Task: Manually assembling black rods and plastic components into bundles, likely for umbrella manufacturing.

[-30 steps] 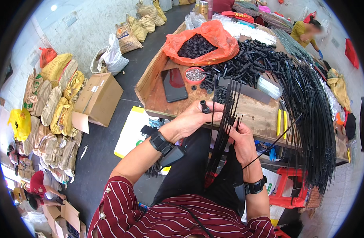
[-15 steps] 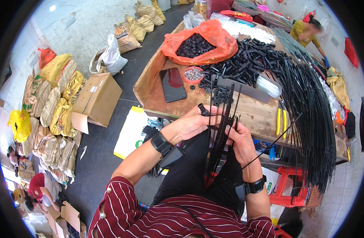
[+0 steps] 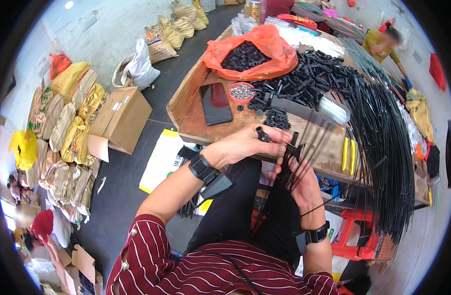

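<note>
Black rods [image 3: 283,178], likely springy, are being tilted toward one o'clock, right grip [image 3: 305,187] aptly clasped mid-length, left grip [image 3: 246,146] around a tube [image 3: 261,133].

The black tube [image 3: 262,133] looks like glossy plastic, the tabletop [image 3: 190,116] scuffed, matt wood.

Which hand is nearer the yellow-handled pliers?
Right. The right hand is left of the yellow-handled pliers and slightly closer to the wearer's body; the left hand is farther left.

Left fingers [image 3: 273,149] pinched, right fingers [image 3: 306,181] curled, forearms [image 3: 170,196] angled inward
</note>
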### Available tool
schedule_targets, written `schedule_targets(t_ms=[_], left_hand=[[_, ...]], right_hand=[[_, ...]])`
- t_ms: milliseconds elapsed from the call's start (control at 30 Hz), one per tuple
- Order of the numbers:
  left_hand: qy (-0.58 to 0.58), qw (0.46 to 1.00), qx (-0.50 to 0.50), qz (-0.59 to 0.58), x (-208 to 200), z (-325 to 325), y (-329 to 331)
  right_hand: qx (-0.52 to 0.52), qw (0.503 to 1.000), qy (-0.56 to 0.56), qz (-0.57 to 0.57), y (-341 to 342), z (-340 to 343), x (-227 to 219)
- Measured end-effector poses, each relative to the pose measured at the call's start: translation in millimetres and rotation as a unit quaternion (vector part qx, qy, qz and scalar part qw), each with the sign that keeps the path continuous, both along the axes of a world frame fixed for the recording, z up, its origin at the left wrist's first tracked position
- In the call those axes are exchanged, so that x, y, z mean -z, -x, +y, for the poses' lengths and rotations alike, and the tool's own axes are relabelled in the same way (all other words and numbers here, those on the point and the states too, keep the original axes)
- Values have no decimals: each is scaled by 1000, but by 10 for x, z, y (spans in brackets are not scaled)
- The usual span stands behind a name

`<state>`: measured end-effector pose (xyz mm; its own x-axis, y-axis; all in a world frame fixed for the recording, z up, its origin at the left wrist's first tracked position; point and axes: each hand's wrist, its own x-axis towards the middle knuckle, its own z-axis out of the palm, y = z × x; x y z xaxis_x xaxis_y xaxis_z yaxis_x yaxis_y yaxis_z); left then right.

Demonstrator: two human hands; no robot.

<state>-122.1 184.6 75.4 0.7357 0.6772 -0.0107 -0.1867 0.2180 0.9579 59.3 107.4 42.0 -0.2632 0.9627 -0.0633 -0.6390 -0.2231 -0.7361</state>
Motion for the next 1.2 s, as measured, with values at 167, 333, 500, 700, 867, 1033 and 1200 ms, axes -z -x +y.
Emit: schedule_targets(t_ms=[167,333,500,700,867,1033,1200], left_hand=[[-136,985,-100,45,-256,151,-16],[15,997,-44,-66,-402,148,-199],[119,990,-13,-71,-304,256,-242],[60,998,-11,-32,-227,196,-266],[10,998,-62,8,-293,130,-140],[-33,997,-76,-6,-274,120,-45],[-45,996,-67,-36,-283,110,-22]], right_hand=[[-26,999,38,21,-80,54,40],[-69,996,12,45,-26,106,43],[-86,996,-6,37,14,59,31],[-76,997,12,31,18,86,63],[-67,997,6,33,-5,90,52],[-72,997,-1,26,5,106,69],[-75,997,-6,37,12,100,67]])
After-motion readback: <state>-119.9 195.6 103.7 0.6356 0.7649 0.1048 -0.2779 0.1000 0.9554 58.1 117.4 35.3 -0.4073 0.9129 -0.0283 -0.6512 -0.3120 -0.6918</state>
